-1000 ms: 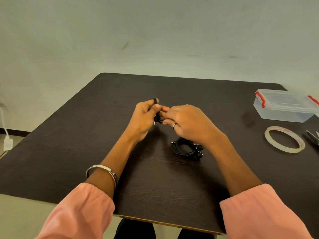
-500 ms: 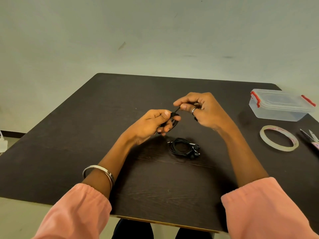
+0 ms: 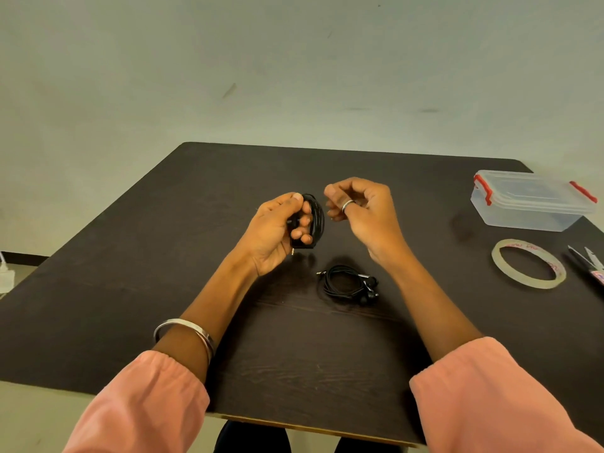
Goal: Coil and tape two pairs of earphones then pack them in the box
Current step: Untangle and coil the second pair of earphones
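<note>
Above the middle of the dark wood-grain desk [image 3: 163, 289] the left hand [image 3: 277, 228] is raised, its fingers and thumb curled round a coiled pair of black earphones [image 3: 315, 220] — the loops stand out past the fingertips and a small metal plug tip pokes out below the palm. Just to its right the right hand [image 3: 362, 214] hangs in the air with its fingers curled inward, a silver ring [image 3: 347, 205] on one of them; it stands apart from the coil, and whether it pinches anything small cannot be told. On the desk, nearer the person and below the right wrist, lies a second coiled pair of black earphones [image 3: 349, 284], its earbuds at the right side of the loop and its plug end sticking out to the left. Far to the right sits a clear plastic box with red clips [image 3: 529, 201], its lid on. Nearer than it a roll of clear tape [image 3: 528, 263] lies flat, and just beside that, at the frame edge, are scissors [image 3: 586, 261], only partly in view. A silver bangle [image 3: 183, 331] circles the left forearm above a pink sleeve [image 3: 140, 403].
</note>
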The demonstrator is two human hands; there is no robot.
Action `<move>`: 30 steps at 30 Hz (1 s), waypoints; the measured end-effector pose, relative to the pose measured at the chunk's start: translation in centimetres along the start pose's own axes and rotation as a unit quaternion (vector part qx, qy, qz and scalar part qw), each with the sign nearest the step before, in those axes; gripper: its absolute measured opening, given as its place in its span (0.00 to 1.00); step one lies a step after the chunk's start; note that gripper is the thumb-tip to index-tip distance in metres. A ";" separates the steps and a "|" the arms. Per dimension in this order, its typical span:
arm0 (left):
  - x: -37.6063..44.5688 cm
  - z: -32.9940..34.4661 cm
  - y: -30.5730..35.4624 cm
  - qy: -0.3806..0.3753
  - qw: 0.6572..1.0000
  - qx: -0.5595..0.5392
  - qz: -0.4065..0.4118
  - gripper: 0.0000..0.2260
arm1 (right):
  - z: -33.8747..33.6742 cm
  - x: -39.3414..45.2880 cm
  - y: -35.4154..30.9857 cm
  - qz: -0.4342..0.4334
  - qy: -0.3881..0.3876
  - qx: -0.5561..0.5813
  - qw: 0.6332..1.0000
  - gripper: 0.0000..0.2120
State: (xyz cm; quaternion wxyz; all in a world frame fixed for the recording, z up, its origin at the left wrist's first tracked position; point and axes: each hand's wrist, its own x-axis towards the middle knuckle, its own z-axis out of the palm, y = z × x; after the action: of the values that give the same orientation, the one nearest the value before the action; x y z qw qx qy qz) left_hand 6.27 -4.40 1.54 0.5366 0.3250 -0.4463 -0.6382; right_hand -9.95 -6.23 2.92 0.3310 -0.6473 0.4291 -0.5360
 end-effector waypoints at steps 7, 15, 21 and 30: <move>-0.2 0.1 0.2 0.023 0.999 -0.029 0.007 0.13 | 0.8 -0.7 -0.1 0.017 -0.134 -0.014 0.991 0.11; 0.0 0.2 -0.1 0.050 0.991 0.120 0.037 0.15 | 0.1 -0.3 -0.3 0.043 -0.111 -0.050 0.992 0.02; 0.4 -0.2 -0.6 0.069 0.954 0.285 0.066 0.16 | -0.3 0.0 -0.1 -0.043 -0.077 -0.244 0.966 0.12; 0.5 -0.5 -0.7 0.072 0.915 0.378 0.118 0.14 | 0.2 -0.2 0.5 -0.078 -0.086 -0.234 0.965 0.10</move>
State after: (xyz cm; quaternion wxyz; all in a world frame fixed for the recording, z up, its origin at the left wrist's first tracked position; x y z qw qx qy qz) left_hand 6.35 -4.95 0.78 0.4758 0.4934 -0.6496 -0.3289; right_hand -9.86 -6.28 2.31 0.1628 -0.7818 0.4610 -0.3870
